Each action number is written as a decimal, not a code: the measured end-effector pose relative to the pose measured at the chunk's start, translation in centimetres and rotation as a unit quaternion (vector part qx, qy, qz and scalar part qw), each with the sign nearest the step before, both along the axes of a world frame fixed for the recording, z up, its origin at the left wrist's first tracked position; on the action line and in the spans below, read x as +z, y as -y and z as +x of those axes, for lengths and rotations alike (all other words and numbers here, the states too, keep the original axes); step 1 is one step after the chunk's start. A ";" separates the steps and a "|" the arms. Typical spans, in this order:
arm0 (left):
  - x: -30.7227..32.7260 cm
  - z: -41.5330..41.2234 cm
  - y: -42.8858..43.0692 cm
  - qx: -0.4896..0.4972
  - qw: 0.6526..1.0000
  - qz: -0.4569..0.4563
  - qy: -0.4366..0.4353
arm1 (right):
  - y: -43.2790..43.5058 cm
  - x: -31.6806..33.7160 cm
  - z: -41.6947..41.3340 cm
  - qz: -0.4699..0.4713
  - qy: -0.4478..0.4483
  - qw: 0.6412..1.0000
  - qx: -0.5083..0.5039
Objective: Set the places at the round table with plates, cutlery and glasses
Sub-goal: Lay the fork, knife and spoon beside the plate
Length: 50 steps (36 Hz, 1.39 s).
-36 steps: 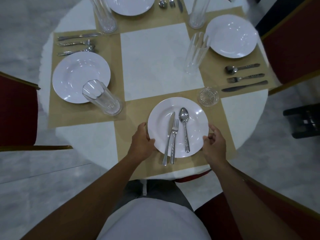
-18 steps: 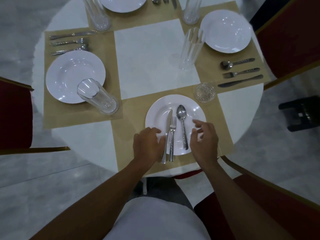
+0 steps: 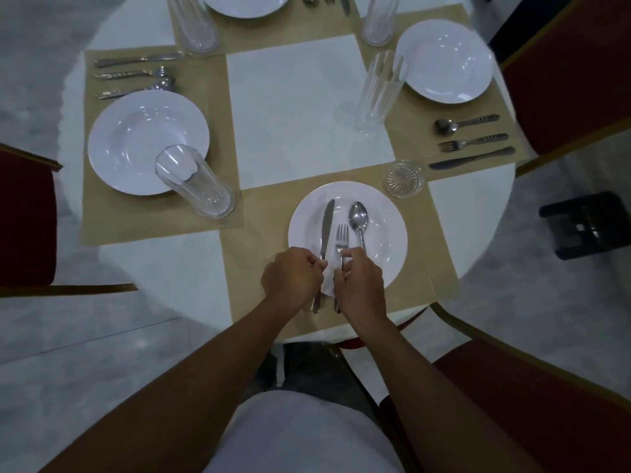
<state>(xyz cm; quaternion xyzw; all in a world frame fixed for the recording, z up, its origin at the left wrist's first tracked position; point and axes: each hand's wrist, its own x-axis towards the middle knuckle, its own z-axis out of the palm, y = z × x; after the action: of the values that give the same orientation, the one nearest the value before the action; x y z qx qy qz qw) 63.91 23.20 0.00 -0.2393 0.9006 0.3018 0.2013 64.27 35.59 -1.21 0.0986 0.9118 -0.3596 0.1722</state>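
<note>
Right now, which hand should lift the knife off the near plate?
Left: the left hand grips the knife by its handle; the right hand is occupied pinching the fork.

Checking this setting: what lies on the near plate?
On the near plate lie a knife, a fork and a spoon. The left hand holds the knife, the right hand the fork; they cover parts of the handles and of the plate's near rim.

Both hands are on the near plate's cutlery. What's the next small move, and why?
Probably lift the steel knife with the left hand and the steel fork with the right hand off the round white plate onto the tan placemat beside it. Both grips look closed on those handles, and the other places' cutlery lies beside the plates.
</note>
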 end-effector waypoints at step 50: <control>-2.9 5.1 11.6 0.127 0.983 -0.030 0.130 | 6.6 1.1 4.2 -0.054 -0.069 0.996 0.031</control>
<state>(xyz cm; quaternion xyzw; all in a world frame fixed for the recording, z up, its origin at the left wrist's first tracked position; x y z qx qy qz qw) 69.00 11.56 -2.87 -0.3949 0.8377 0.2641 0.2694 68.51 29.00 -0.07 0.0356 0.9032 -0.4089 0.1254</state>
